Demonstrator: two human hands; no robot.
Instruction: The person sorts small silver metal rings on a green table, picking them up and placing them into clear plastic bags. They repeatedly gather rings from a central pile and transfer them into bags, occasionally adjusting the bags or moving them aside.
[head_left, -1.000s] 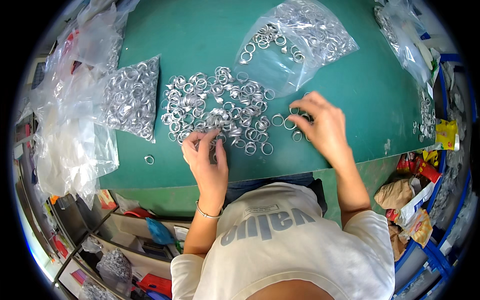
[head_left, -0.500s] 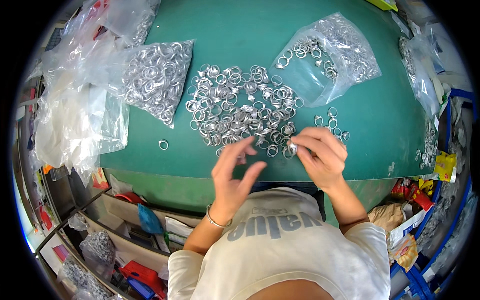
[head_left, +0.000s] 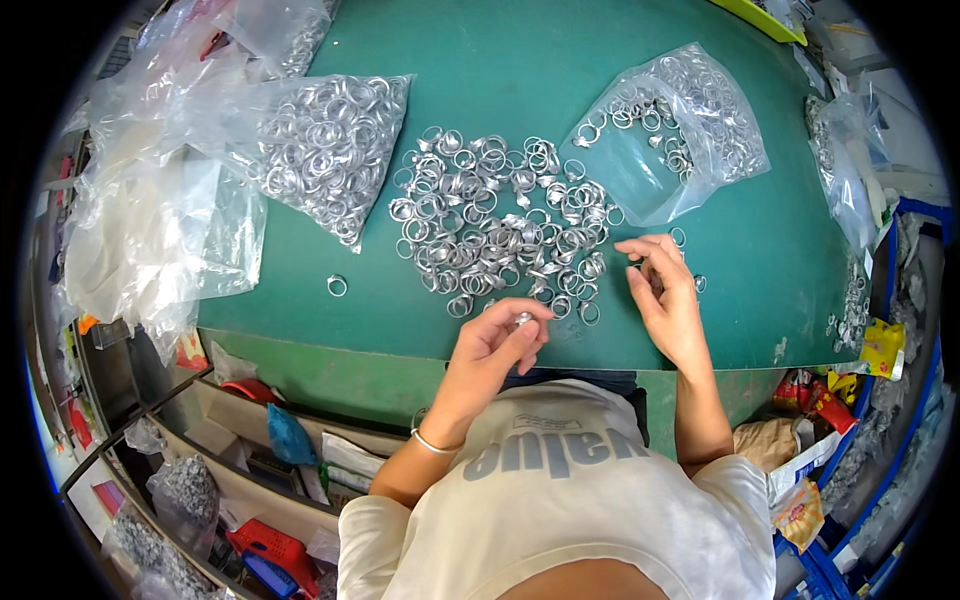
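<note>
Close to the table's near edge, my left hand [head_left: 492, 350] pinches a silver ring [head_left: 523, 318] between thumb and fingertips. Just beyond it spreads a loose pile of silver rings [head_left: 500, 235] on the green table [head_left: 480, 60]. My right hand [head_left: 668, 305] is to the right of the pile, fingers bent and thumb apart, with nothing seen in it. It partly covers a small group of rings, of which one ring [head_left: 679, 237] shows beyond the fingers. A single ring [head_left: 338, 286] lies apart at the left.
A clear bag full of rings [head_left: 335, 150] lies left of the pile, beside crumpled empty plastic bags [head_left: 160, 230]. An opened bag of rings [head_left: 710, 120] lies at the far right. More rings [head_left: 853, 300] sit by the right edge. Drawers with bagged parts [head_left: 185, 490] stand below left.
The ring in my right hand's fingertips is gone from there; my left hand, open before, now pinches a ring. My right hand has moved right, away from the pile. The whole view has shifted slightly.
</note>
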